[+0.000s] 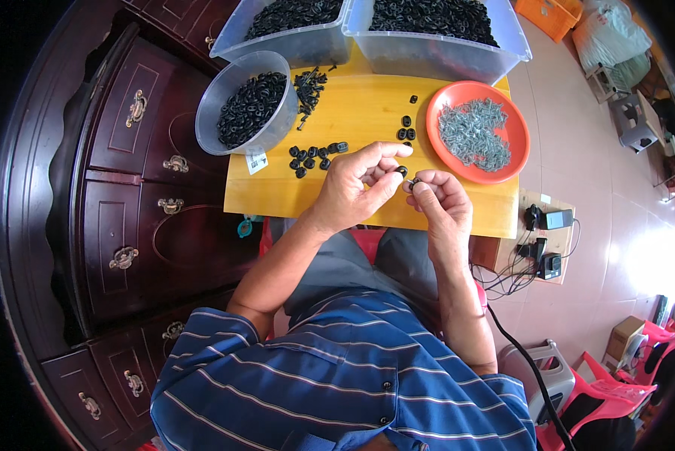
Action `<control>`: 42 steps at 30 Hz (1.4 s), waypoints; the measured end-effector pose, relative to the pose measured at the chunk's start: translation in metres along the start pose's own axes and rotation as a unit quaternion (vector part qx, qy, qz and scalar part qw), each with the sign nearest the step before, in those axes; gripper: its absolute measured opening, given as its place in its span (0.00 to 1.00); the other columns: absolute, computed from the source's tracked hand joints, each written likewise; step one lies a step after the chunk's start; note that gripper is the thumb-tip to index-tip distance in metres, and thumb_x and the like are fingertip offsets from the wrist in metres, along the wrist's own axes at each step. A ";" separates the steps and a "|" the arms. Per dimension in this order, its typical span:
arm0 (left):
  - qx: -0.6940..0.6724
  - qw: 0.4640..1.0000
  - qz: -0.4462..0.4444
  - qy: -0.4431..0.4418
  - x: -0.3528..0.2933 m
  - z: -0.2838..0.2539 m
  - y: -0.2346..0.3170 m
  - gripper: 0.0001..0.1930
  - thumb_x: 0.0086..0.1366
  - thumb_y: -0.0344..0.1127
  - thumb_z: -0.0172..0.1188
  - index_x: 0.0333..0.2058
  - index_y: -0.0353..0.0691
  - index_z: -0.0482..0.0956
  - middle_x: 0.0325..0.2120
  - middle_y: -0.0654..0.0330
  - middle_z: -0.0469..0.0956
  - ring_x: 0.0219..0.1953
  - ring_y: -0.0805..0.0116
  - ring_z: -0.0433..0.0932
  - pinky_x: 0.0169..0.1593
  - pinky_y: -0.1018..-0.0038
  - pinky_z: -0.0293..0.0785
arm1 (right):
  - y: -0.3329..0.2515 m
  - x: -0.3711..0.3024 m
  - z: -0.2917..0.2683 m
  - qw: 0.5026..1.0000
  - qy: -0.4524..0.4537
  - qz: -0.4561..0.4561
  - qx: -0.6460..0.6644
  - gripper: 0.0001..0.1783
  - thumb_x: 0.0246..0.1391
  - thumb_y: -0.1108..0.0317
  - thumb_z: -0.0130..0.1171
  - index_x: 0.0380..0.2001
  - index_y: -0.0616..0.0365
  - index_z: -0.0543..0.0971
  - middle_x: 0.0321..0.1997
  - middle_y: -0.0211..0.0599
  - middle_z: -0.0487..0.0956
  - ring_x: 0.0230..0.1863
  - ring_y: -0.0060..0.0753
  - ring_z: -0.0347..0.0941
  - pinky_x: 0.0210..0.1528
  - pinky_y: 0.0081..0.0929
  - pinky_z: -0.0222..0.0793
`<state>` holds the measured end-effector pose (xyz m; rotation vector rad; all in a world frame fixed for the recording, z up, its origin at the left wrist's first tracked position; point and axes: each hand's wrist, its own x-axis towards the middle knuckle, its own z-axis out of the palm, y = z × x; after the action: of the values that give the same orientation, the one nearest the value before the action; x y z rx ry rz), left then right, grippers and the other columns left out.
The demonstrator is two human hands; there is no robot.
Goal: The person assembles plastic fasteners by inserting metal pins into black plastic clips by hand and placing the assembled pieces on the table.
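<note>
My left hand (361, 184) is closed, pinching a small black oval plastic piece (402, 171) between thumb and forefinger. Close beside it, my right hand (442, 201) has thumb and fingertips pressed together on a small dark part (413, 183) with a glint on it; its kind is too small to tell. Both hands are over the front part of a yellow table (277, 197). Several similar black pieces (312, 156) lie loosely grouped left of my left hand. A few more black pieces (406, 134) lie just beyond my hands, beside an orange-red plate (521, 146) heaped with small silvery metal parts (474, 131).
A clear round tub (208, 124) of black rings stands at the left, beside dark screw-like pieces (307, 94). Two large translucent bins (435, 56) of black parts are at the back. Dark wooden drawers (127, 98) border the left; cabled devices (552, 263) sit at the right.
</note>
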<state>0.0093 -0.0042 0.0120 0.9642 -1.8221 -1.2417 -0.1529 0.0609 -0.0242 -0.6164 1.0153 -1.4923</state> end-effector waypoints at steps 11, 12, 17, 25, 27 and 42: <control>0.022 0.997 0.071 -0.001 0.002 0.004 -0.003 0.11 0.62 0.20 0.63 0.44 0.33 0.82 0.27 0.63 0.79 0.27 0.80 0.78 0.32 0.82 0.76 | 0.004 0.002 -0.004 1.000 -0.002 -0.003 0.005 0.09 0.64 0.74 0.61 0.46 0.62 0.79 0.36 0.29 0.82 0.36 0.18 0.76 0.43 0.18 0.71; 0.022 0.997 0.071 -0.002 0.002 0.004 -0.003 0.11 0.62 0.20 0.63 0.44 0.33 0.82 0.27 0.63 0.79 0.27 0.80 0.78 0.32 0.82 0.76 | 0.004 0.002 -0.004 1.000 -0.002 -0.005 0.007 0.08 0.64 0.74 0.61 0.46 0.62 0.79 0.36 0.29 0.82 0.35 0.18 0.76 0.43 0.18 0.72; 0.037 0.998 0.048 -0.029 0.001 -0.001 -0.002 0.14 0.61 0.20 0.64 0.47 0.33 0.81 0.31 0.63 0.81 0.32 0.81 0.79 0.36 0.82 0.77 | 0.003 0.001 -0.003 1.000 0.002 -0.004 0.003 0.08 0.63 0.74 0.61 0.45 0.62 0.79 0.36 0.29 0.81 0.35 0.18 0.76 0.43 0.18 0.72; 0.051 0.996 0.060 -0.030 0.001 -0.003 0.001 0.15 0.59 0.20 0.66 0.46 0.34 0.82 0.30 0.63 0.81 0.32 0.78 0.80 0.37 0.80 0.78 | 0.004 0.002 -0.002 1.000 0.002 -0.010 -0.001 0.08 0.63 0.74 0.61 0.45 0.62 0.79 0.35 0.28 0.81 0.35 0.18 0.75 0.43 0.18 0.72; 0.052 0.996 0.061 -0.030 0.002 -0.003 0.000 0.15 0.59 0.20 0.66 0.46 0.34 0.82 0.30 0.63 0.81 0.33 0.77 0.80 0.37 0.79 0.77 | 0.005 0.002 -0.003 1.000 0.001 -0.007 -0.002 0.08 0.63 0.74 0.61 0.45 0.62 0.79 0.35 0.28 0.81 0.34 0.17 0.75 0.43 0.18 0.71; 0.078 0.993 0.054 -0.075 0.009 -0.007 0.003 0.14 0.58 0.21 0.68 0.44 0.35 0.84 0.28 0.62 0.78 0.30 0.74 0.77 0.34 0.78 0.76 | 0.004 0.002 -0.008 0.998 -0.033 0.040 -0.021 0.09 0.65 0.72 0.61 0.45 0.65 0.79 0.38 0.31 0.83 0.37 0.17 0.77 0.41 0.16 0.71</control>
<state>0.0106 -0.0144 0.0182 0.8609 -2.0862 -1.1454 -0.1579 0.0607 -0.0321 -0.6443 1.0110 -1.3759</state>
